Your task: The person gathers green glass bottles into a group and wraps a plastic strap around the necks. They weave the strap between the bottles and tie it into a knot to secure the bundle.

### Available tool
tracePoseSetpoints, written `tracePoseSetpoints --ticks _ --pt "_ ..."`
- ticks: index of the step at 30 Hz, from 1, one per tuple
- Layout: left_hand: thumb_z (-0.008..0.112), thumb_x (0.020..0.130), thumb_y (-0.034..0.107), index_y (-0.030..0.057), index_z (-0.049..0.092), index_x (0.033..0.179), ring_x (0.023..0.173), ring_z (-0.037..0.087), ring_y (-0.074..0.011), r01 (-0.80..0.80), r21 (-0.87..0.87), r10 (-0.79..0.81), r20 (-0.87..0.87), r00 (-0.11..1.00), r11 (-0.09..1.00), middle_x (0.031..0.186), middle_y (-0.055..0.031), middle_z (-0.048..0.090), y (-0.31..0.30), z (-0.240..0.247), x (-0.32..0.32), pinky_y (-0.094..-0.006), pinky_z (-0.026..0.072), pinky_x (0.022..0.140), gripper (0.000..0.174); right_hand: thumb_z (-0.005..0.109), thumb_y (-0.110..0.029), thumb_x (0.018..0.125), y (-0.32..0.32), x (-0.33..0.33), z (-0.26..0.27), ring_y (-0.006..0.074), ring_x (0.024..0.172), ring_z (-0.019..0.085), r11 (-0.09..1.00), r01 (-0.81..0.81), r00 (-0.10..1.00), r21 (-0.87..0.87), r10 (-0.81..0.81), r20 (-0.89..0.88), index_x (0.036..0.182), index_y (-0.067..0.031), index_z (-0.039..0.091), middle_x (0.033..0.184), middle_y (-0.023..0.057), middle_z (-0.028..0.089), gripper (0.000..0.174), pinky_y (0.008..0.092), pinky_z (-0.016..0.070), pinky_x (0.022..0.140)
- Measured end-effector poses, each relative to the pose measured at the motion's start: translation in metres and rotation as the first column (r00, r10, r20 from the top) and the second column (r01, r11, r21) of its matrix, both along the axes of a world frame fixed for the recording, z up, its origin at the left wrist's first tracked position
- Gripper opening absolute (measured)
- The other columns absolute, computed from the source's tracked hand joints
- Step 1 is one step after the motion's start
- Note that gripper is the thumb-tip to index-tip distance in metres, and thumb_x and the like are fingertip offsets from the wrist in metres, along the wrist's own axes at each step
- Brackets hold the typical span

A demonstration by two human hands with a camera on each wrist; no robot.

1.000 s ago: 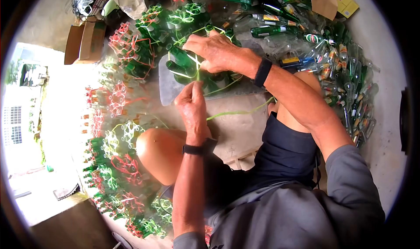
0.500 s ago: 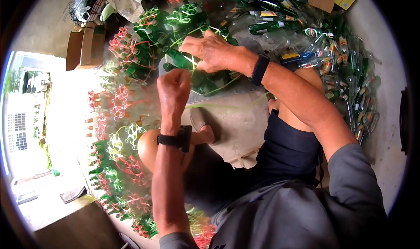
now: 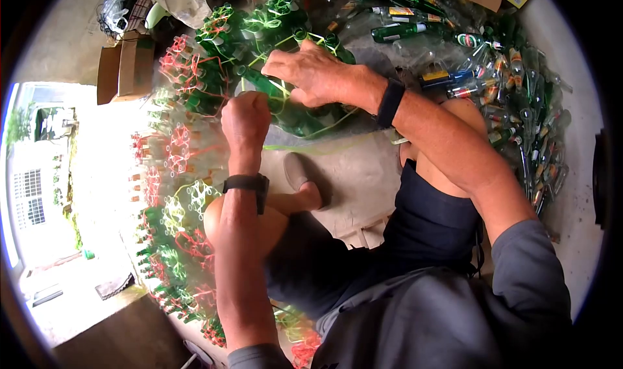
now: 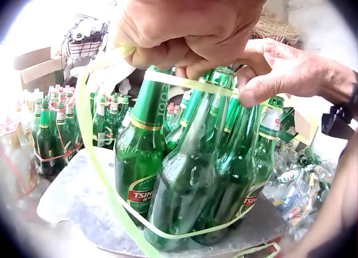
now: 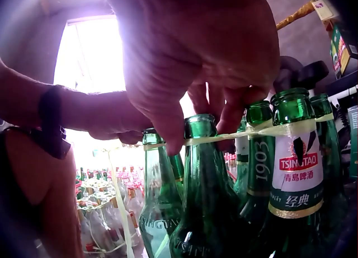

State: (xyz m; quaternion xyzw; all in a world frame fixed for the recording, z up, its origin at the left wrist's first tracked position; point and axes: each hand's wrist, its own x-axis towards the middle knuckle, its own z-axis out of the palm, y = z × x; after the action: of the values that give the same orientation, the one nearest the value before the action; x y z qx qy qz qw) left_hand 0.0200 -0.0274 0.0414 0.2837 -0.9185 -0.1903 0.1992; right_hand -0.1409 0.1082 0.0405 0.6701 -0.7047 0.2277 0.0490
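My left hand (image 3: 246, 119) is a fist gripping a yellow-green plastic strap (image 4: 88, 123). The strap circles the necks of several green beer bottles (image 4: 137, 163) standing bunched together, and another loop runs round their lower bodies. My right hand (image 3: 311, 77) holds the neck of one green bottle (image 5: 198, 163), thumb on one side and fingers on the other. Its thumb tip lies right at the strap in the right wrist view. The bunch stands on a grey board (image 4: 70, 193). In the head view, both hands partly hide the bottles.
Strapped bundles of bottles (image 3: 178, 148) line the left side, tied in red and green. A heap of loose bottles (image 3: 513, 109) lies along the right wall. An open cardboard box (image 3: 133, 70) stands back left. My shoe (image 3: 295, 168) is on the floor below the board.
My left hand has moved left and slightly up from in front of the bunch, drawing the strap with it. My right hand stays at the bottle necks.
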Motion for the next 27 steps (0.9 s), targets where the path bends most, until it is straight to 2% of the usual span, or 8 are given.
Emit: tracePoseSetpoints --ticks 9,12,14,15,16,18,24,27 --pt "0.069 0.088 0.025 0.0061 0.079 0.092 0.081 0.07 -0.0448 -0.063 0.075 0.063 0.002 0.998 0.995 0.085 -0.0239 0.071 -0.002 -0.011 0.012 -0.0488 0.0567 0.074 0.022 0.073 -0.007 0.072 -0.002 -0.003 0.002 0.0219 0.111 0.063 1.0 -0.012 1.0 -0.009 0.012 -0.001 0.132 -0.0079 0.062 0.127 0.0024 0.06 0.061 0.0425 0.0439 0.088" --pt "0.074 0.087 0.021 0.0008 0.079 0.096 0.074 0.074 -0.0356 -0.071 0.138 0.084 -0.093 0.992 0.988 0.083 -0.023 0.074 -0.002 -0.02 0.017 -0.0419 0.0566 0.07 0.023 0.075 -0.008 0.073 -0.002 -0.001 -0.002 0.0217 0.111 0.063 1.0 -0.006 1.0 -0.004 0.006 0.013 0.133 -0.0085 0.062 0.128 0.0024 0.06 0.062 0.0428 0.0439 0.089" --pt "0.078 0.085 0.016 -0.0037 0.078 0.097 0.067 0.071 -0.0219 -0.05 0.453 0.203 -0.295 0.934 0.89 0.078 -0.0185 0.075 0.001 -0.031 0.021 -0.0347 0.0543 0.066 0.023 0.075 -0.009 0.074 -0.002 -0.002 -0.003 0.0218 0.112 0.063 1.0 -0.011 1.0 -0.022 0.011 0.006 0.134 -0.0093 0.061 0.128 0.0023 0.06 0.062 0.0428 0.0439 0.09" --pt "0.078 0.092 0.008 -0.0078 0.075 0.099 0.069 0.055 -0.0046 -0.007 0.481 0.184 -0.322 0.929 0.877 0.083 0.0006 0.07 0.009 -0.024 0.025 -0.0206 0.0425 0.061 0.018 0.074 -0.01 0.074 -0.002 -0.002 -0.002 0.0218 0.112 0.062 1.0 -0.007 1.0 -0.014 0.007 0.0 0.134 -0.0094 0.061 0.128 0.0022 0.06 0.061 0.0426 0.0437 0.09" --pt "0.078 0.092 0.008 -0.0078 0.075 0.099 0.069 0.055 -0.0046 -0.006 0.478 0.185 -0.329 0.926 0.878 0.083 0.0006 0.07 0.015 -0.022 0.026 -0.0206 0.0425 0.061 0.018 0.074 -0.01 0.074 -0.002 -0.004 0.0 0.0218 0.112 0.062 1.0 -0.009 1.0 -0.017 0.009 -0.007 0.134 -0.0094 0.061 0.128 0.0022 0.06 0.061 0.0426 0.0437 0.09" --pt "0.079 0.092 0.01 -0.0068 0.075 0.099 0.069 0.054 -0.0036 0.003 0.651 0.315 -0.372 0.873 0.759 0.083 0.0003 0.07 0.028 -0.022 0.034 -0.0199 0.0408 0.061 0.018 0.074 -0.01 0.075 0.0 -0.001 0.0 0.0215 0.112 0.062 1.0 -0.014 1.0 -0.02 0.014 0.013 0.133 -0.0092 0.061 0.129 0.0023 0.06 0.06 0.0419 0.0433 0.09" --pt "0.078 0.093 0.013 -0.0056 0.075 0.1 0.063 0.049 -0.0028 0.025 0.7 0.387 -0.424 0.819 0.714 0.077 0.0028 0.065 0.042 -0.027 0.035 -0.0207 0.0359 0.056 0.02 0.073 -0.01 0.075 0.0 -0.001 -0.002 0.0233 0.106 0.064 0.996 -0.017 1.0 -0.086 0.019 0.022 0.132 -0.0117 0.061 0.125 0.0026 0.063 0.058 0.0405 0.0422 0.089" --pt "0.074 0.092 0.014 -0.0092 0.074 0.097 0.068 0.049 -0.0045 0.024 0.799 0.461 -0.371 0.806 0.601 0.077 0.0024 0.064 0.046 -0.029 0.037 -0.0236 0.038 0.06 0.024 0.073 -0.01 0.075 0.0 -0.001 -0.003 0.0243 0.107 0.064 0.995 -0.014 0.999 -0.097 0.018 0.037 0.131 -0.0119 0.061 0.125 0.003 0.063 0.057 0.0411 0.0427 0.09"
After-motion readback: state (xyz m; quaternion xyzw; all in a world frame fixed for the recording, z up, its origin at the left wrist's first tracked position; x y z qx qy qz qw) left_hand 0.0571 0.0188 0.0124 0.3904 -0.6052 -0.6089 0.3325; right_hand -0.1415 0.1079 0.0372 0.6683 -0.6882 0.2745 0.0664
